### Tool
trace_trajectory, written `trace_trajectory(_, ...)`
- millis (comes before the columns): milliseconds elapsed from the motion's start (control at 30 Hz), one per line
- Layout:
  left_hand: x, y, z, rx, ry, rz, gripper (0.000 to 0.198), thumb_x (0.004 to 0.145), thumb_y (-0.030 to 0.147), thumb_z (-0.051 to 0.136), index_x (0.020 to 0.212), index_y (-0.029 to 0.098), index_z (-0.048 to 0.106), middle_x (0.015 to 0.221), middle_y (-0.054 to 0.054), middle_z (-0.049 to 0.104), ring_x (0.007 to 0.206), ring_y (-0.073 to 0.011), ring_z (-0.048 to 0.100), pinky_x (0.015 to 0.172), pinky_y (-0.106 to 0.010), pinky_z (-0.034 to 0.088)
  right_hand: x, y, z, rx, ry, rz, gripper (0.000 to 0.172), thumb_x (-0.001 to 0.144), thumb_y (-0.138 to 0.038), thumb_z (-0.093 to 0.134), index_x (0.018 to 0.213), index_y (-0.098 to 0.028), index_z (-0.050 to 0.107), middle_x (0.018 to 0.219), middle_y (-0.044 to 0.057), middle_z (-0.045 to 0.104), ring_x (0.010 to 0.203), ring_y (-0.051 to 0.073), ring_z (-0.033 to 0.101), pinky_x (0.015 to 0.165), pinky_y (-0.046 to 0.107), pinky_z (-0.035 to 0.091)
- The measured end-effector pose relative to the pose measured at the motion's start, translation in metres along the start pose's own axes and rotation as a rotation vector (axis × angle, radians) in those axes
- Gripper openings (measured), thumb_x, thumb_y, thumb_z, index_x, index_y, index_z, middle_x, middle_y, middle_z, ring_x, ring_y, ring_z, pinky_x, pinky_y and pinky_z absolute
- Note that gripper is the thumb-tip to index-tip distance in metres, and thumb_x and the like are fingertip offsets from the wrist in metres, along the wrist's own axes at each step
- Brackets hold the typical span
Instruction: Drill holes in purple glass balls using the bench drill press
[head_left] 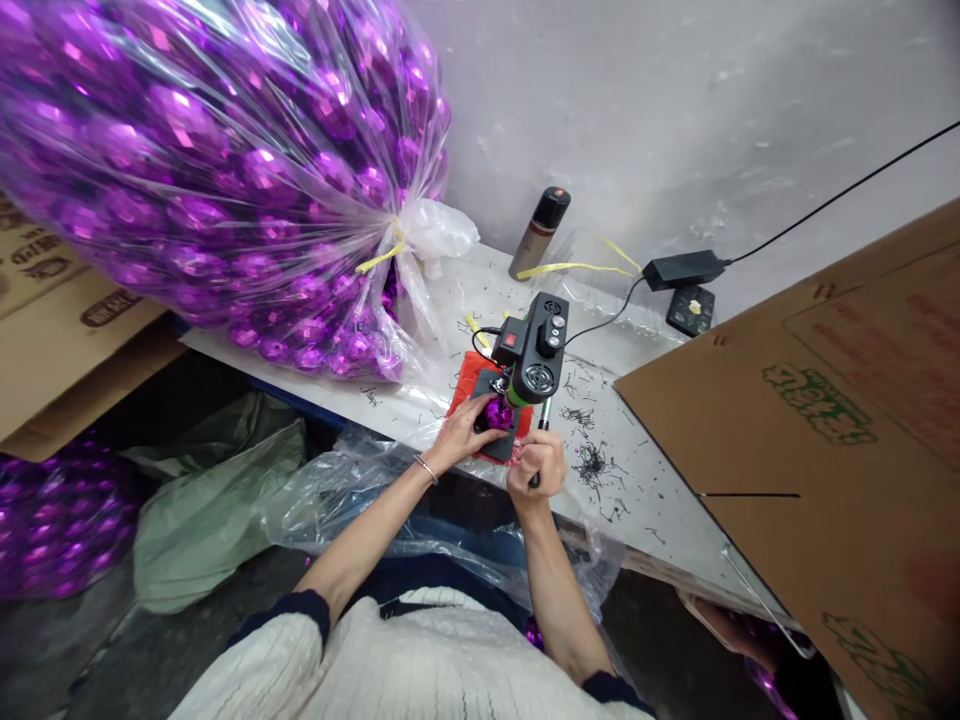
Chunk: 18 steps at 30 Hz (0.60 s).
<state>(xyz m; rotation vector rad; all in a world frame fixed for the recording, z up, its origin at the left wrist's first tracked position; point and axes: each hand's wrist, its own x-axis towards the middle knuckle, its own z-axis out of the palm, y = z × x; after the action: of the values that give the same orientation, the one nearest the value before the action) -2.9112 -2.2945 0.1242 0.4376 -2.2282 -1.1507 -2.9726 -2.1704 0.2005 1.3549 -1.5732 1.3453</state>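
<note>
Partly curled, the left hand (pixel 459 433) holds a purple ball (pixel 497 413); the right hand (pixel 538 464) fists round a rod (pixel 546 411).

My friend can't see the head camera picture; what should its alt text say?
A person's left hand holds a shiny purple ball at a black machine while the right hand grips a black handle. A tied clear bag of purple balls fills the upper left.
</note>
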Motion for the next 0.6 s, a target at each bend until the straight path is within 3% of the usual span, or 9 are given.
trace_trajectory(167,-0.005,0.002,-0.001,0.028,0.073,0.042,0.068,0.082,0.044,0.075,0.139,0.018,0.050,0.132,-0.015,0.063,0.125,-0.0292,0.061,0.107,-0.047,0.049,0.039,-0.018,-0.013,0.033,0.010,0.190,0.027,0.094,-0.010,0.045,0.069,-0.021,0.048,0.068,0.000,0.055,0.064,0.012,0.056,0.062,0.026,0.042)
trace_trajectory(300,-0.048,0.012,-0.012,0.117,0.145,0.195,0.074,0.081,0.052,0.073,0.143,0.021,0.046,0.131,-0.015,0.064,0.125,-0.0302,0.060,0.108,-0.050,0.048,0.044,-0.022,-0.016,0.029,-0.040,0.172,0.026,0.094,-0.009,0.046,0.071,-0.021,0.049,0.069,0.000,0.056,0.066,0.012,0.056,0.062,0.026,0.042)
trace_trajectory(433,-0.116,0.008,-0.014,0.237,-0.129,0.272,0.076,0.081,0.055,0.071,0.144,0.022,0.044,0.131,-0.015,0.063,0.120,-0.0285,0.064,0.101,-0.043,0.054,0.035,-0.021,-0.014,0.006,-0.051,0.137,0.026,0.093,-0.008,0.044,0.071,-0.021,0.049,0.069,0.000,0.056,0.067,0.012,0.055,0.062,0.026,0.042)
trace_trajectory(500,-0.142,-0.001,-0.007,0.315,-0.270,0.174,0.072,0.083,0.051,0.071,0.144,0.023,0.044,0.132,-0.015,0.062,0.117,-0.0280,0.066,0.097,-0.041,0.057,0.032,-0.020,-0.013,0.005,-0.043,0.139,0.026,0.093,-0.008,0.044,0.072,-0.021,0.049,0.070,0.000,0.056,0.067,0.012,0.055,0.063,0.026,0.042)
trace_trajectory(600,-0.158,-0.011,0.001,0.370,-0.317,-0.011,0.070,0.084,0.046,0.071,0.145,0.024,0.043,0.139,-0.016,0.058,0.122,-0.0286,0.063,0.095,-0.042,0.057,0.031,-0.020,-0.013,0.012,-0.047,0.144,0.025,0.093,-0.008,0.044,0.072,-0.021,0.049,0.070,0.000,0.056,0.067,0.012,0.055,0.063,0.027,0.042)
